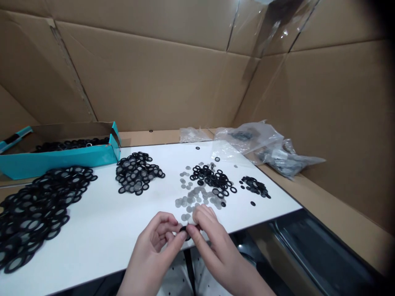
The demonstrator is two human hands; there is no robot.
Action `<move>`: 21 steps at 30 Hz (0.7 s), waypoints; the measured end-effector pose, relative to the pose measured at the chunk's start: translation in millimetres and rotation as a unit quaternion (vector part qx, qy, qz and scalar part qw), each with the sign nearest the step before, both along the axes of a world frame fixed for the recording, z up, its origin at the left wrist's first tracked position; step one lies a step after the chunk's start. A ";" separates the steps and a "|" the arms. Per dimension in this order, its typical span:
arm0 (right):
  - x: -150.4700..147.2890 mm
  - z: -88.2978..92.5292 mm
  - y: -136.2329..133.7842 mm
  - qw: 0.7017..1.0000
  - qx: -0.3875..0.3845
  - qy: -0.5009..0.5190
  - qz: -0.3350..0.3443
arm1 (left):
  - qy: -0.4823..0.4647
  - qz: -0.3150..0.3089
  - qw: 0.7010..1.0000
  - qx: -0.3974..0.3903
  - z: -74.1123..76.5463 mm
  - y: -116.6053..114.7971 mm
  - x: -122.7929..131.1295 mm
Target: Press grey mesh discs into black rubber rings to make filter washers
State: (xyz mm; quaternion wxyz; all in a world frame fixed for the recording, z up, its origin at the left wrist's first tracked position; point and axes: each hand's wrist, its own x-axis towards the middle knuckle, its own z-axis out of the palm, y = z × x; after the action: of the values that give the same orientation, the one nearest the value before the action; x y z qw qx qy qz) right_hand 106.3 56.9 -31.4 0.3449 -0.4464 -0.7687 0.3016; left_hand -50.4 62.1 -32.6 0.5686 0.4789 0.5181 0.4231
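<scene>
Near the front edge of the white board, my left hand [162,240] pinches a small black ring [183,228] between thumb and fingers. From the other side my right hand [212,234] closes on the same ring, its thumb tip against the rim and its other fingers curled. My fingers cover most of the ring, so I cannot see whether anything sits inside it. Just beyond my hands lie loose translucent grey discs [197,197]. Behind them is a heap of black rings [212,176], and to its right a small pile of little black discs [255,186].
Rings with grey centres form a middle pile [135,172] and a larger left pile [43,205]. A teal box [61,158] holds more black rings. Clear plastic bags [280,158] lie at the back right. Cardboard walls [148,74] enclose the white board [101,230].
</scene>
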 end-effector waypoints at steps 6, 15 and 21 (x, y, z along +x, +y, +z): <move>1.0 -3.3 0.3 1.000 -0.004 -0.006 -0.013 | 0.037 0.037 0.998 0.021 -2.7 -1.5 1.4; 3.2 -10.6 4.7 0.999 -0.033 -0.003 0.014 | -0.041 -0.048 0.998 -0.022 -9.0 0.8 -0.5; 3.1 -6.2 0.6 0.999 -0.020 0.031 0.007 | -0.059 0.001 0.998 -0.037 -0.6 -3.8 3.3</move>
State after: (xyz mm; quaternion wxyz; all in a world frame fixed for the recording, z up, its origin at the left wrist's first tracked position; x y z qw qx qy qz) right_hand 109.3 57.5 -37.6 0.3573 -0.4380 -0.7548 0.3327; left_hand -47.1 58.4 -33.2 0.6148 0.4314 0.4993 0.4320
